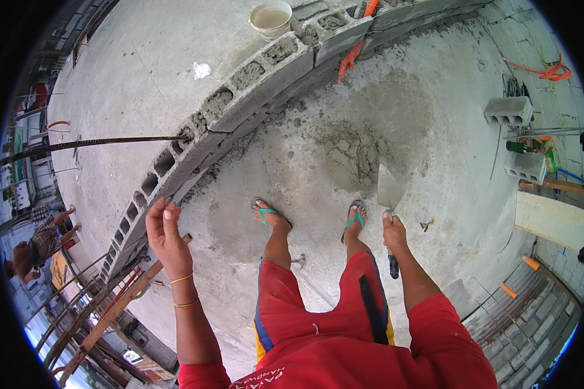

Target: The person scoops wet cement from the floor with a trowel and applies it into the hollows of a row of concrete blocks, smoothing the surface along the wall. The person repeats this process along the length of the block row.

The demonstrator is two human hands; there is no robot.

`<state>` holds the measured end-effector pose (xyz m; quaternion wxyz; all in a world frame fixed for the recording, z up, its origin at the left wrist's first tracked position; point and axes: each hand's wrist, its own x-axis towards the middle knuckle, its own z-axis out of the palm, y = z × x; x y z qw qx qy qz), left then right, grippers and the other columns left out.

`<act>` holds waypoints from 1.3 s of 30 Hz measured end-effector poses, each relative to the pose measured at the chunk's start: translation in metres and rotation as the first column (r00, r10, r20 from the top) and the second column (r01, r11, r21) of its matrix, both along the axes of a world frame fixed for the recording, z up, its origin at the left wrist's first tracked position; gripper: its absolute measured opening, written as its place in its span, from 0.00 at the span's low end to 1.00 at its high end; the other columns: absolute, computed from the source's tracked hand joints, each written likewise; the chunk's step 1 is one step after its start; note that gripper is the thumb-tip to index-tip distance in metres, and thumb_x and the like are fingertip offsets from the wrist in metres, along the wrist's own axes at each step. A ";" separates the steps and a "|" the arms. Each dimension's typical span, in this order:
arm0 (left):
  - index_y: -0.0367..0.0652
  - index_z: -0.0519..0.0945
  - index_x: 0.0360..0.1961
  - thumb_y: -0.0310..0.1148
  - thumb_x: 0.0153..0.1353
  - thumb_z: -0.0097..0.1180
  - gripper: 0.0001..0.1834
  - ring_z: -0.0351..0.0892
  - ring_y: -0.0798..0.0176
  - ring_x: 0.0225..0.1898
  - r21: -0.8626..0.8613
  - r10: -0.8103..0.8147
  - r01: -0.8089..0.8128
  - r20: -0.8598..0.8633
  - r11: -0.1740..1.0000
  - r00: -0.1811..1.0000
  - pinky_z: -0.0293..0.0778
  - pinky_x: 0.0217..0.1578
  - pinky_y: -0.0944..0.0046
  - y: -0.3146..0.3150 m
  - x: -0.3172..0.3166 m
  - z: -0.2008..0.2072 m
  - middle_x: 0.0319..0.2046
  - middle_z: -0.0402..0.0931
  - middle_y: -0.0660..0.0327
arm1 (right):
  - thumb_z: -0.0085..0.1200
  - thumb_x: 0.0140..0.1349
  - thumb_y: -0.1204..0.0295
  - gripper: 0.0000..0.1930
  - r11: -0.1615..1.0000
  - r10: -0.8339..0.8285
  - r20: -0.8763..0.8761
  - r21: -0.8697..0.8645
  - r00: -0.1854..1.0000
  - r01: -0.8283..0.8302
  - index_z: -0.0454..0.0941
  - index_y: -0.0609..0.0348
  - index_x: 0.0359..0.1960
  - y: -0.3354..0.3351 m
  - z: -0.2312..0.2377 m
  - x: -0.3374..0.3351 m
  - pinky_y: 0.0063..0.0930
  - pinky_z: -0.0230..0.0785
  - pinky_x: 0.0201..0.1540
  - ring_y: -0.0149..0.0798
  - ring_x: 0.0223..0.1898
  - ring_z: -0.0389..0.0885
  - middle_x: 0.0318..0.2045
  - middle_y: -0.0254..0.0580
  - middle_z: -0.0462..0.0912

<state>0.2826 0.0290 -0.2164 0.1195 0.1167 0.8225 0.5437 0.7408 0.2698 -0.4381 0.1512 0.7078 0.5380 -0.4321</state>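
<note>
"So, which of your hands has the tool?"

"Your right hand (396, 232). Fingers wrapped closed round the trowel (389, 189), near the foot of the blade; the dark end of the handle shows below your fist."

"And your left hand (167, 240)?"

"Raised on the other side of you. Loosely half-open, fingers bent, thumb up by the fingertips; nothing visible in it. It overlaps the near part of the block wall (266, 91) in this view, but you can't tell contact from here."

"Which way does the trowel lie?"

"Long axis nearly straight out from you, blade away, handle back toward your body. The tip stands beside the near right edge of the mortar heap (357, 152). Whether the metal touches wet mix or floor (461, 129), cannot tell."

"Then the relation that counts?"

"Blade to heap, in my judgement. The heap sits on the floor ahead of your feet, slightly left of the line of your right arm. Right hand clearly nearer; your left is well apart from it."

"Wall, relative to you?"

"Ahead and to your left, bending across the view from low left to upper right. Your left hand is the nearer one. A ribbed bar (91, 142) slants out of its hollow cores; a pale bucket (270, 21) stands just behind it."
</note>
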 end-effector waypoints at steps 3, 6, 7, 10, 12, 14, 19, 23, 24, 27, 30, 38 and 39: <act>0.35 0.78 0.52 0.32 0.72 0.57 0.13 0.79 0.71 0.44 -0.055 -0.195 0.247 0.463 0.967 0.865 0.76 0.48 0.68 -0.005 0.145 -0.127 0.43 0.81 0.63 | 0.44 0.72 0.43 0.31 0.980 0.200 -0.050 0.029 0.978 -0.199 0.76 0.67 0.47 0.016 -0.091 -0.013 0.53 0.75 0.49 0.68 0.47 0.82 0.42 0.67 0.84; 0.37 0.82 0.48 0.29 0.70 0.59 0.09 0.80 0.72 0.41 -0.132 -0.259 0.440 0.648 0.888 0.716 0.77 0.44 0.70 -0.019 0.261 -0.213 0.40 0.83 0.64 | 0.43 0.72 0.43 0.32 0.954 0.301 -0.006 -0.008 0.954 -0.301 0.78 0.68 0.48 0.034 -0.188 -0.012 0.52 0.75 0.51 0.68 0.49 0.81 0.43 0.69 0.83; 0.37 0.82 0.49 0.29 0.70 0.60 0.10 0.81 0.72 0.40 -0.118 -0.254 0.450 0.687 0.885 0.681 0.78 0.43 0.69 -0.025 0.288 -0.231 0.40 0.83 0.63 | 0.43 0.72 0.43 0.33 0.939 0.342 0.002 -0.031 0.940 -0.342 0.79 0.69 0.47 0.035 -0.216 -0.007 0.51 0.75 0.51 0.68 0.49 0.81 0.42 0.69 0.83; 0.37 0.81 0.49 0.29 0.68 0.62 0.11 0.83 0.69 0.40 -0.180 -0.301 0.572 0.705 0.801 0.643 0.79 0.44 0.68 -0.036 0.321 -0.258 0.40 0.84 0.59 | 0.42 0.71 0.40 0.36 0.930 0.368 -0.030 -0.018 0.930 -0.368 0.79 0.69 0.48 0.072 -0.286 0.028 0.52 0.75 0.51 0.67 0.51 0.81 0.45 0.70 0.83; 0.37 0.81 0.49 0.29 0.69 0.61 0.11 0.84 0.67 0.41 -0.295 -0.278 0.616 0.696 0.731 0.662 0.79 0.44 0.67 -0.041 0.317 -0.255 0.39 0.84 0.58 | 0.44 0.69 0.39 0.36 0.929 0.368 -0.027 -0.033 0.929 -0.369 0.79 0.68 0.44 0.081 -0.308 0.052 0.52 0.75 0.49 0.67 0.49 0.82 0.41 0.69 0.83; 0.36 0.80 0.49 0.30 0.70 0.60 0.11 0.85 0.65 0.43 -0.328 -0.247 0.585 0.677 0.742 0.693 0.79 0.43 0.67 -0.040 0.301 -0.252 0.41 0.84 0.57 | 0.46 0.69 0.39 0.35 0.944 0.329 -0.014 -0.029 0.944 -0.330 0.79 0.68 0.41 0.066 -0.308 0.078 0.52 0.75 0.47 0.68 0.45 0.81 0.38 0.68 0.83; 0.36 0.78 0.51 0.27 0.62 0.63 0.17 0.82 0.52 0.47 -0.543 -0.386 0.651 0.529 0.531 0.756 0.78 0.48 0.55 -0.054 0.284 -0.225 0.45 0.81 0.52 | 0.58 0.67 0.51 0.22 0.965 -0.152 0.054 -0.206 0.987 0.160 0.75 0.61 0.33 -0.023 -0.251 0.202 0.41 0.72 0.24 0.45 0.19 0.78 0.19 0.46 0.77; 0.39 0.75 0.57 0.29 0.53 0.66 0.28 0.73 0.40 0.56 -0.705 -0.543 0.664 0.466 0.249 0.699 0.69 0.57 0.42 -0.082 0.295 -0.214 0.54 0.74 0.48 | 0.65 0.62 0.66 0.12 0.868 -0.324 0.173 -0.338 0.930 0.365 0.74 0.57 0.34 -0.030 -0.295 0.192 0.30 0.62 0.10 0.30 0.10 0.69 0.15 0.34 0.72; 0.40 0.70 0.61 0.27 0.53 0.64 0.32 0.67 0.38 0.61 -0.724 -0.500 0.669 0.523 0.168 0.690 0.67 0.60 0.42 -0.088 0.299 -0.211 0.59 0.68 0.44 | 0.65 0.60 0.70 0.11 0.877 -0.280 0.099 -0.380 0.955 0.296 0.74 0.58 0.35 -0.018 -0.325 0.160 0.31 0.61 0.11 0.31 0.10 0.68 0.15 0.35 0.72; 0.41 0.70 0.62 0.29 0.52 0.66 0.34 0.68 0.37 0.61 -0.704 -0.443 0.691 0.574 0.163 0.689 0.67 0.60 0.42 -0.098 0.313 -0.220 0.61 0.67 0.43 | 0.60 0.58 0.76 0.08 0.857 -0.455 -0.460 -0.458 0.763 0.236 0.73 0.59 0.34 0.023 -0.385 0.064 0.31 0.64 0.15 0.31 0.13 0.71 0.17 0.36 0.74; 0.41 0.71 0.61 0.31 0.52 0.67 0.33 0.68 0.36 0.60 -0.727 -0.407 0.657 0.548 0.200 0.731 0.66 0.60 0.41 -0.102 0.312 -0.231 0.60 0.67 0.43 | 0.60 0.59 0.75 0.08 0.863 -0.439 -0.418 -0.441 0.795 0.245 0.72 0.59 0.34 0.034 -0.374 0.047 0.34 0.69 0.19 0.33 0.17 0.75 0.20 0.37 0.77; 0.41 0.72 0.60 0.33 0.54 0.66 0.31 0.70 0.37 0.58 -0.676 -0.499 0.713 0.559 0.187 0.662 0.67 0.58 0.41 -0.108 0.301 -0.239 0.59 0.69 0.44 | 0.60 0.66 0.60 0.17 0.884 0.374 0.019 0.295 0.927 -0.362 0.71 0.56 0.48 0.039 -0.330 0.065 0.53 0.75 0.40 0.65 0.39 0.84 0.33 0.56 0.85; 0.42 0.72 0.60 0.33 0.54 0.66 0.31 0.70 0.38 0.58 -0.683 -0.496 0.706 0.555 0.187 0.668 0.67 0.58 0.41 -0.109 0.302 -0.238 0.59 0.69 0.45 | 0.59 0.67 0.60 0.18 0.826 0.419 0.050 0.394 0.906 -0.404 0.70 0.58 0.49 0.042 -0.324 0.060 0.52 0.74 0.41 0.63 0.40 0.84 0.34 0.57 0.85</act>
